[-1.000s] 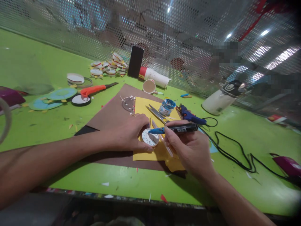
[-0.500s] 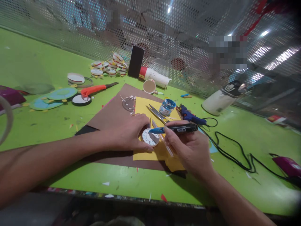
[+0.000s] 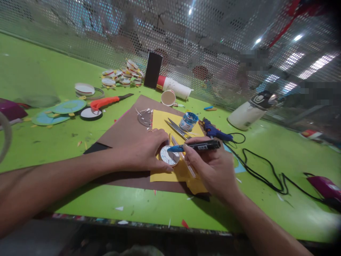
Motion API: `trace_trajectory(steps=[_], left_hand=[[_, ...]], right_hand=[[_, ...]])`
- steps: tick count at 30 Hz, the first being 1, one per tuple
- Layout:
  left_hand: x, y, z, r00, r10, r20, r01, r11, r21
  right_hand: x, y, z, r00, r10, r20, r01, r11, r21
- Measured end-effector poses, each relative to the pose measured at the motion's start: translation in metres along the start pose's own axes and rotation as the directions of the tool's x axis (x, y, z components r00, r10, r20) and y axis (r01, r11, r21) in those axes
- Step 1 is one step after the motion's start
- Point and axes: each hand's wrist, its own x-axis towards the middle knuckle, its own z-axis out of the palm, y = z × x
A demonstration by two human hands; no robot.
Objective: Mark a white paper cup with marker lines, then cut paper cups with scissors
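Observation:
A small white paper disc [image 3: 165, 158] with dots and dark lines lies on the yellow paper [image 3: 160, 174]. My left hand [image 3: 147, 149] grips it at its left side, thumb along the near edge and fingers curled at the far edge. In my right hand [image 3: 213, 167] is a marker pen [image 3: 198, 146] with a blue front end and black barrel. Its tip is at the top of the disc, though the exact contact is too small to make out. Scissors [image 3: 177, 128] and a clear jar with blue contents [image 3: 188, 121] lie just beyond the hands.
Brown sheets [image 3: 125, 124] lie under the yellow paper. A blue glue gun [image 3: 217, 132] with a black cord is at the right, near a white bottle [image 3: 242, 114]. Orange-handled scissors [image 3: 105, 102], paper cups [image 3: 174, 87], a phone [image 3: 153, 69] and several paper rings [image 3: 125, 74] stand farther back.
The marker has shifted slightly left with my right hand, its tip staying over the disc's upper part. My left hand keeps its hold. The whole view has shifted a little.

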Motion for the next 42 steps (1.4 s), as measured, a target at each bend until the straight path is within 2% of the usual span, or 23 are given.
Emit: trace_trajectory(steps=[4, 8, 12, 16, 26, 33, 42], left_hand=[[0.000, 0.001, -0.001, 1.000, -0.005, 0.009, 0.005, 1.000, -0.002], [-0.001, 0.001, -0.001, 1.000, -0.008, -0.008, 0.008, 1.000, -0.006], [-0.001, 0.001, 0.000, 1.000, -0.007, -0.009, 0.007, 1.000, -0.005], [0.000, 0.001, -0.001, 1.000, -0.008, 0.003, 0.008, 1.000, 0.002], [0.000, -0.001, 0.000, 1.000, 0.007, 0.011, -0.007, 1.000, -0.003], [0.000, -0.001, 0.000, 1.000, 0.013, -0.001, -0.013, 1.000, -0.006], [0.000, -0.001, 0.001, 1.000, 0.000, -0.010, -0.001, 1.000, -0.020]], right_hand=[[0.000, 0.000, 0.000, 0.999, -0.027, -0.035, 0.027, 0.999, -0.017], [0.001, 0.000, 0.000, 1.000, 0.002, 0.014, -0.002, 1.000, 0.007], [0.001, -0.001, 0.001, 1.000, 0.000, -0.028, -0.001, 0.999, -0.034], [0.000, -0.002, 0.001, 1.000, -0.009, -0.014, 0.009, 1.000, -0.014], [0.002, -0.003, -0.004, 0.987, 0.006, -0.163, -0.008, 1.000, -0.010], [0.002, 0.000, 0.001, 0.992, -0.044, -0.118, 0.038, 0.998, -0.051], [0.000, 0.009, 0.005, 0.994, -0.048, -0.093, 0.047, 0.999, -0.009]])
